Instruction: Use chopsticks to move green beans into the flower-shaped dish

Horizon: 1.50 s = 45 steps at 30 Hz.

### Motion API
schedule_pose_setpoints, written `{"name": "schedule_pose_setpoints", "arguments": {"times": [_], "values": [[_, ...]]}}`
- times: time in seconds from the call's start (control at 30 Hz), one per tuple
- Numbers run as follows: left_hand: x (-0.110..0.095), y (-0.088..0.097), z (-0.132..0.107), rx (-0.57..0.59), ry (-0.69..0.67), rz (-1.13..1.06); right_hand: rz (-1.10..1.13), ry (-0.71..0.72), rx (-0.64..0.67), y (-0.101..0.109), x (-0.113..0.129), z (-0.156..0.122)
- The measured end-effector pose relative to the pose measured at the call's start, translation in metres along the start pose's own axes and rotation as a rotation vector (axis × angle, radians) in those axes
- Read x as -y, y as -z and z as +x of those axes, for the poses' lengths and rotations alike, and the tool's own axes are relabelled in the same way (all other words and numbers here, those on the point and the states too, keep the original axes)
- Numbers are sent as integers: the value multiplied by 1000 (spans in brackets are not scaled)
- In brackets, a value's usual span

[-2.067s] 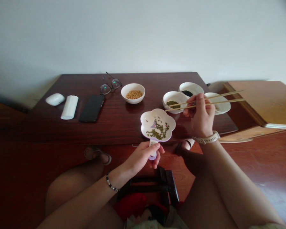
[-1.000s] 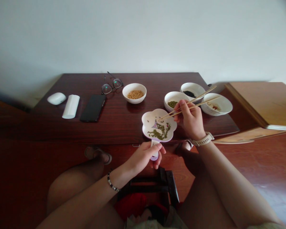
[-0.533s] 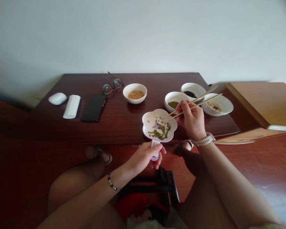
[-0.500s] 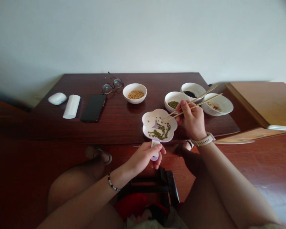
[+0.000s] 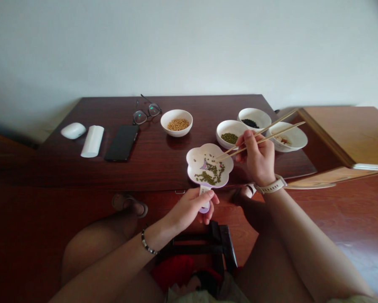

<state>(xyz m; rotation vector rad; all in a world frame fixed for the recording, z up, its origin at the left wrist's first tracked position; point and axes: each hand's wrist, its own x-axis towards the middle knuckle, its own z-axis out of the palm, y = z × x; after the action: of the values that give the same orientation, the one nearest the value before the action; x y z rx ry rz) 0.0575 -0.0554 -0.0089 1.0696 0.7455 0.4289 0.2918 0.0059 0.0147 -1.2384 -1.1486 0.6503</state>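
My left hand [image 5: 196,204] grips the handle of a flower-shaped dish [image 5: 193,162], white with a purple rim, at the table's front edge. Scattered green beans [image 5: 207,177] lie inside it. My right hand [image 5: 257,155] is closed around a pair of chopsticks [image 5: 278,131], whose tips reach into the dish's upper right part. Whether the tips pinch a bean is too small to tell. Just behind the dish stands a white bowl [image 5: 222,127] of green beans, partly covered by my right hand. Beyond it is a bowl [image 5: 260,113] of black beans.
At the right is a bowl [image 5: 297,138] with pale and reddish pieces. A bowl of yellow beans [image 5: 178,124] stands mid-table. Glasses [image 5: 147,114], a black phone [image 5: 122,144], a white cylinder-like object [image 5: 92,141] and a rounded white object [image 5: 73,131] lie to the left. A wooden cabinet [image 5: 343,130] adjoins the right side.
My right hand has shifted slightly right, with the chopsticks' rear ends moving right too. Their tips stay over the dish. My left hand holds the dish almost still.
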Motion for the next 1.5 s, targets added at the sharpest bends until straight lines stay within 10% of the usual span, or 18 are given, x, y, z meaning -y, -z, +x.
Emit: {"name": "schedule_pose_setpoints", "arguments": {"times": [1.5], "values": [[1, -4, 2, 18, 23, -34, 30, -116, 134, 16, 0, -1]]}}
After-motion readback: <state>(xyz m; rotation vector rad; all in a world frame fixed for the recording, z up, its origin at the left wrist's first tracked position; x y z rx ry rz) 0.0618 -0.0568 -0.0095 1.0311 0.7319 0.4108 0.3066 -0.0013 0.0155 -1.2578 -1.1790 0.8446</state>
